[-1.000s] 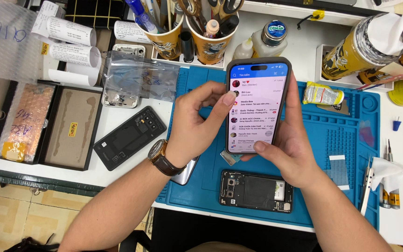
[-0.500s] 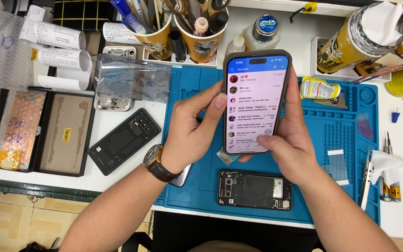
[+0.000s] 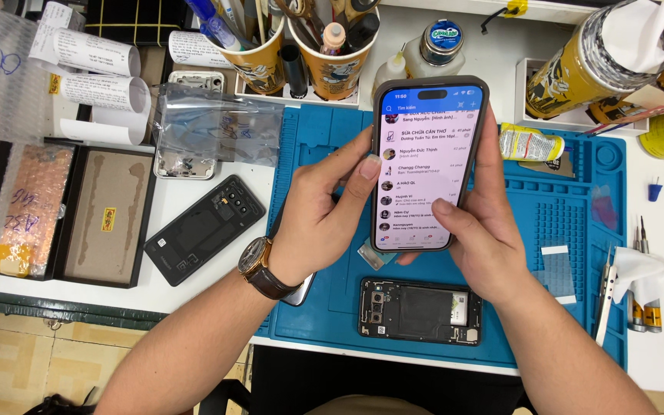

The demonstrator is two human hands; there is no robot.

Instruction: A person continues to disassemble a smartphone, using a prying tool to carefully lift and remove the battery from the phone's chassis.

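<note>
Spread across the white bench, a blue silicone repair mat with moulded compartments. On its near part, an opened black phone chassis with bare internals showing. Left of the mat, a black phone back cover lying at a slant, just below a clear plastic bag. Further left, a shallow black tray beside a bubble-wrapped parcel. At the far edge, two yellow paper cups stuffed with tools, rolled paper receipts, and a small white glue bottle. Along the right side, metal tweezers and a yellow tube.
</note>
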